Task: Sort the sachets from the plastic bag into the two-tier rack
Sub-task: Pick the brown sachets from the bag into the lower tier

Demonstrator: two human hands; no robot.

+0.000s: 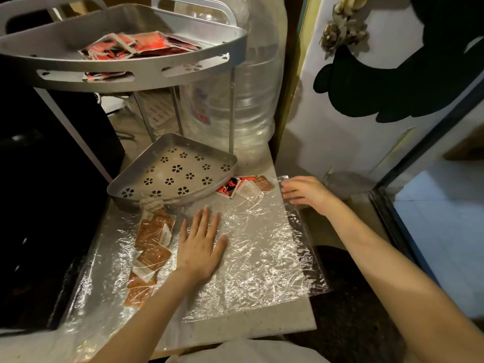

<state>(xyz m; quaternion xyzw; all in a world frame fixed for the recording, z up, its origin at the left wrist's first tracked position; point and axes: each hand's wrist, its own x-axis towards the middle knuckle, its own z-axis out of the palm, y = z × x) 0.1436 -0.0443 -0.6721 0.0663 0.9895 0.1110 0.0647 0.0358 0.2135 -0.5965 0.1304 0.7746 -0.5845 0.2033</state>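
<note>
Fingers straight and spread on the left hand (200,244), pressed flat on the clear plastic bag (251,244), gripping nothing. Fingers of the right hand (305,192) loosely extended over the bag's far right corner, touching or perhaps lifting the film; hard to tell which. Brown sachets (150,247) heaped just left of the left hand, under or on the film. A few red and pale sachets (242,186) at the far edge, beside the lower tier (146,191) of the two-tier rack, bare so far. Red sachets (131,47) already piled in the upper tier (125,65). Likely mid-sort: browns next, calling for a pinch and lift into the lower tier. Large clear water bottle (251,100) behind. Sachet print unreadable; rack cut off at top.
</note>
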